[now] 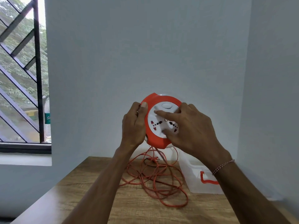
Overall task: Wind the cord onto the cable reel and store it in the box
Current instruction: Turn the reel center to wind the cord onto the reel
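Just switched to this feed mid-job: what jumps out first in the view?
The orange and white cable reel is held up in front of the wall, the left hand gripping its rim and the right hand spread on its socket face. Below it, the orange cord lies in a loose tangle on the wooden table, beside a clear plastic box at right.

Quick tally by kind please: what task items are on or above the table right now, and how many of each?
Cable reel, orange and white, held up by left hand with right hand on its face: 1
Orange cord, loose on the wooden table: 1
Plug on the cord's end: 1
Clear plastic box with orange handle: 1
Total: 4
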`<state>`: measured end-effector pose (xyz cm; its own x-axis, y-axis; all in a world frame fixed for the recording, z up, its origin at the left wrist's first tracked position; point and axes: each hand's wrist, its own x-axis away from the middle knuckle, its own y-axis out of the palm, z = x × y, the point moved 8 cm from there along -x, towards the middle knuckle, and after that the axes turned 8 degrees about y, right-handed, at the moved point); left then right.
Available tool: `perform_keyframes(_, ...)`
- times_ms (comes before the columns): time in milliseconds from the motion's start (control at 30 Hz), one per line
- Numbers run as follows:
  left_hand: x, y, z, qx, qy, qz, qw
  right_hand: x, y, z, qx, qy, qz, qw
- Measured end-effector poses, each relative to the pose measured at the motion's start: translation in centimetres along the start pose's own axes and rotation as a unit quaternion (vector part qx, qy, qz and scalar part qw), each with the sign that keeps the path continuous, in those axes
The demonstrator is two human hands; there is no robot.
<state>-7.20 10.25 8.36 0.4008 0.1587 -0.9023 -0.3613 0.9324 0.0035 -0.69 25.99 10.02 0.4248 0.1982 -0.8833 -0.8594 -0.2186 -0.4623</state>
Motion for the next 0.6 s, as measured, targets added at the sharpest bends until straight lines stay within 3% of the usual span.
perform_keyframes(133,0.0,0.0,-0.1,-0.003,-0.004,0.002,1.000,-0.5,-0.3,0.4,-0.038,0.044,0.016,0.998)
perform_keyframes(333,0.1,-0.1,-0.2,-0.010,-0.008,0.006,1.000,-0.7,-1.0,0.3,-0.063,0.023,0.027,0.997)
perform_keyframes(467,0.0,-0.2,-0.2,-0.007,-0.007,0.007,1.000,-0.7,-0.4,-0.4,-0.065,-0.057,-0.052,0.995)
perform_keyframes(600,-0.1,-0.2,-0.1,-0.008,-0.002,0.007,1.000,-0.3,0.4,-1.4,-0.030,-0.062,-0.105,0.992)
